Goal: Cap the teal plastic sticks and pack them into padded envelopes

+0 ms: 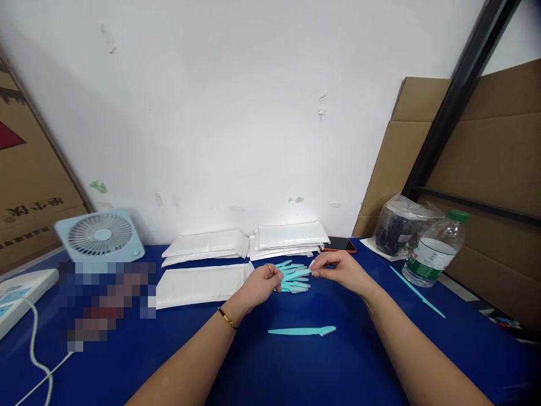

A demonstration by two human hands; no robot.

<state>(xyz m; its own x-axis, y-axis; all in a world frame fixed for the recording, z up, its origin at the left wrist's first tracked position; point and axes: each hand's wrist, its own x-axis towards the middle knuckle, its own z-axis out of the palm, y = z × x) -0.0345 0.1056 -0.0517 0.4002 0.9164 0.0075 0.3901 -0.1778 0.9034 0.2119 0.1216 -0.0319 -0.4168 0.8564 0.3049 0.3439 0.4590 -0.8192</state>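
Note:
Over the table's middle, my left hand (261, 283) pinches the handle end of a turquoise eyebrow razor (296, 275). My right hand (340, 269) has thumb and fingertips closed at the blade end of the same razor; its tip is hidden by the fingers. Behind and below lies a fanned pile of like eyebrow razors (298, 287), partly covered by my left hand. One loose eyebrow razor (296, 332) lies flat nearer to me, its blade end to the right. Another turquoise razor (416, 290) rests slanted at the right.
White padded packets (198, 286) lie left of the pile, with more stacked packets (291, 235) by the wall. A phone (340, 244) lies behind my right hand. On the right stand a bottle (435, 254) and a bagged dark cup (391, 228). A fan (100, 234) and a power strip (25, 299) are left.

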